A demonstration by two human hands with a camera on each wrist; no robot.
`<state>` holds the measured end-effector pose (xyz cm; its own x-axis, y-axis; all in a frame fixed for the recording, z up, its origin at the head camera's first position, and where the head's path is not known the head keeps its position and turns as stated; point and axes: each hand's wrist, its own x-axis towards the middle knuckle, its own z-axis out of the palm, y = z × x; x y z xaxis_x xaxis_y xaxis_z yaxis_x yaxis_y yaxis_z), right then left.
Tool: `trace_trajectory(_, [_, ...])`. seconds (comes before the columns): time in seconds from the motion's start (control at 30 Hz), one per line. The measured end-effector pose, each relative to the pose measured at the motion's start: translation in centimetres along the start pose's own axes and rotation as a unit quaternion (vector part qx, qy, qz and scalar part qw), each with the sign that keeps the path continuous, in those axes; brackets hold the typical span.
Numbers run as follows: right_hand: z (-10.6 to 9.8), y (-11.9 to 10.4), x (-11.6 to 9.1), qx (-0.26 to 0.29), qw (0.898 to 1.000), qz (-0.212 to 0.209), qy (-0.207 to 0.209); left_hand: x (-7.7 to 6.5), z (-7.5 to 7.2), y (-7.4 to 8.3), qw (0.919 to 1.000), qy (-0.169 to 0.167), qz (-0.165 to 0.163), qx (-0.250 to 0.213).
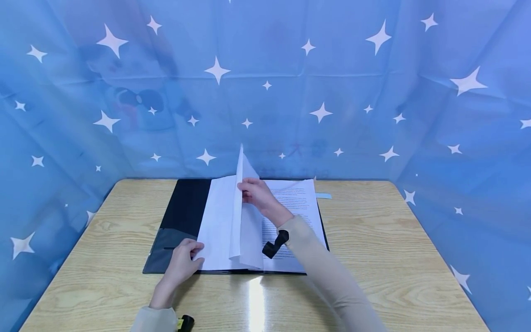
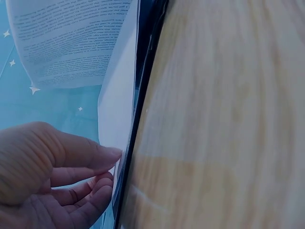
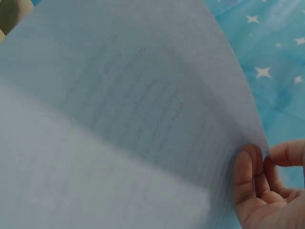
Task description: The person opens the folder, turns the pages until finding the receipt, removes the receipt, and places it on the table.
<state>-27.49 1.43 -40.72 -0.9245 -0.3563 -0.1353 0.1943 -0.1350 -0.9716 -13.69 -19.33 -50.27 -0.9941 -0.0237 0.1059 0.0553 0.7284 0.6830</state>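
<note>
A black folder (image 1: 191, 198) lies spread on the table, with white sheets (image 1: 215, 221) on its left side and a printed page (image 1: 290, 198) on its right. Between them one sheet (image 1: 251, 230) stands lifted and curved. My right hand (image 1: 258, 193) pinches this sheet near its upper edge; in the right wrist view, thumb and fingertips (image 3: 247, 167) meet at the sheet's edge, and faint print shows through. My left hand (image 1: 184, 260) rests at the left edge of the left sheets, its thumb (image 2: 102, 155) and relaxed fingers touching the paper close to the folder's edge.
A pale blue tab (image 1: 323, 196) sticks out past the folder's right edge. The wood-grain table (image 1: 386, 240) surrounds the folder. A blue curtain (image 1: 265, 55) with white stars hangs behind the table and along both sides.
</note>
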Motion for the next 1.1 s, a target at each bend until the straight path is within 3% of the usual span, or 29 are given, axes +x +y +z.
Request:
trace_trajectory(0.53, [1.9, 1.3, 1.0, -0.01, 1.0, 0.016, 0.006, -0.1, -0.2, 0.5, 1.0, 0.002, 0.003, -0.003])
trace_trajectory(0.8, [2.8, 2.3, 1.6, -0.014, 1.0, 0.021, 0.007, -0.5, -0.6, 0.6, 0.9977, 0.038, 0.053, -0.016])
trace_trajectory(1.1, [3.4, 3.0, 1.9, -0.009, 1.0, 0.022, 0.0, -0.8, -1.8, 1.6, 0.992, 0.088, 0.089, -0.019])
